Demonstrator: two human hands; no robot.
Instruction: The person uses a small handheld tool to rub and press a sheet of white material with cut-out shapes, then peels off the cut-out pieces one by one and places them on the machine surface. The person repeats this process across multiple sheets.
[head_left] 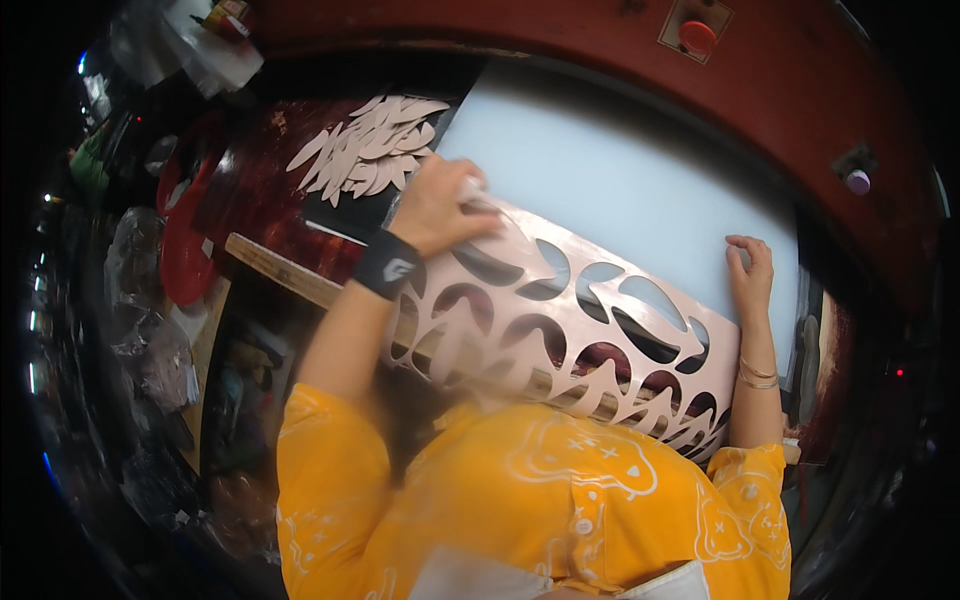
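Note:
A pale pink sheet (555,290) with several rows of curved cut-out holes lies along the near side of a white cutting board (600,160), hanging down toward my body. My left hand (440,205), with a black wristband, is at the sheet's far left corner. Its fingers are curled and closed on something pale, too blurred to name. Over the board's right part, beyond the sheet's right end, my right hand (752,275) has its thumb and forefinger bent with a gap between them. Nothing shows in it.
Loose pink cut pieces (370,145) are heaped left of the board on a dark red surface. A red machine beam (560,35) with a red button (697,37) and a purple knob (857,181) spans the far side. A wooden edge (280,268) and a red stool (185,250) are at left.

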